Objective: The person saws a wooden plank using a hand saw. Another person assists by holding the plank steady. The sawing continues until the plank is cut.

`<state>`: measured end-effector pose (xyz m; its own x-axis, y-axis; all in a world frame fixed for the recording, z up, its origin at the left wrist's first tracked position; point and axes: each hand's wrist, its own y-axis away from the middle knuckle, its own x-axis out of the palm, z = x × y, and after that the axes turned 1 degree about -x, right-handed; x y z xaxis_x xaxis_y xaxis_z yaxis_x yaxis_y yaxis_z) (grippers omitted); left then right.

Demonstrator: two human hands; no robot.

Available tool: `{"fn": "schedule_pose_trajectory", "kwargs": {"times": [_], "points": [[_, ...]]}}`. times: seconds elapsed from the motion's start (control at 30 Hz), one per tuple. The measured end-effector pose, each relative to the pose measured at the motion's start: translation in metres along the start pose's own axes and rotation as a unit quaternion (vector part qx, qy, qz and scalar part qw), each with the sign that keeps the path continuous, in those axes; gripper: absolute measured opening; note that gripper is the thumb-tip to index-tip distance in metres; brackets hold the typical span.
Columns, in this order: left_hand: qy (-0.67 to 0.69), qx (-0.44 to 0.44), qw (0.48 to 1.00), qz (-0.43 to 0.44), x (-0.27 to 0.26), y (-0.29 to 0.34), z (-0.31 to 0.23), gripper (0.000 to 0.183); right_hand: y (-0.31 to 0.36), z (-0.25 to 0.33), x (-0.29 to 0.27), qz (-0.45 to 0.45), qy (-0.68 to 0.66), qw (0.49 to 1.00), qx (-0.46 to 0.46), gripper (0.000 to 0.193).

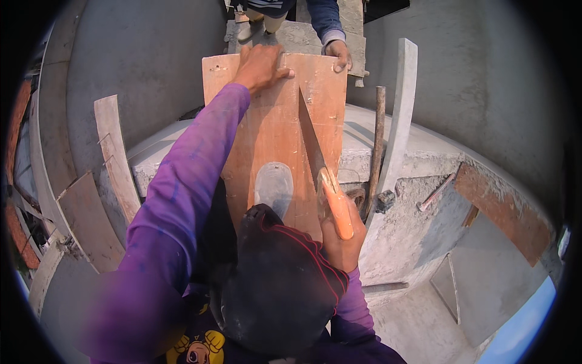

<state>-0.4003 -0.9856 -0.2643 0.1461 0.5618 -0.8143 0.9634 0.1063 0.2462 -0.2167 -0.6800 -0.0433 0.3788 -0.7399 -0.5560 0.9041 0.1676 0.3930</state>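
A reddish-brown plywood board [267,133] lies before me, with its far edge toward another person. My right hand [343,239] is closed around the orange handle of a handsaw [311,141]. The saw's blade points away from me and meets the board right of its middle, along a thin lengthwise line. At the board's far edge, my left hand [259,68] rests with the thumb stretched to the right along the top face and the other fingers over the edge. My grey-soled boot [274,187] is on the near part of the board.
A co-worker's hand [339,53] grips the board's far right corner. Upright timbers stand at the right, including a pale plank [400,109] and a round pole [377,139]. A hammer-like tool [436,192] lies on the concrete ledge. Boards [115,155] lean at the left.
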Motion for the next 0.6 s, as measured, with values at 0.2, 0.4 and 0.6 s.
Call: {"fn": "schedule_pose_trajectory", "kwargs": {"times": [0.2,0.4,0.6], "points": [[0.008,-0.001,1.000,0.015,0.021,0.004,0.001,0.072,-0.066,-0.005,0.040,-0.034,-0.028,0.998,0.041,0.052],[0.000,0.003,1.000,-0.010,0.007,0.005,0.005,0.071,0.046,0.039,-0.031,0.005,0.047,0.996,0.069,0.056],[0.031,0.006,0.999,0.013,0.008,-0.007,-0.014,0.066,-0.091,-0.015,0.055,-0.026,-0.020,0.999,0.033,0.056]]}}
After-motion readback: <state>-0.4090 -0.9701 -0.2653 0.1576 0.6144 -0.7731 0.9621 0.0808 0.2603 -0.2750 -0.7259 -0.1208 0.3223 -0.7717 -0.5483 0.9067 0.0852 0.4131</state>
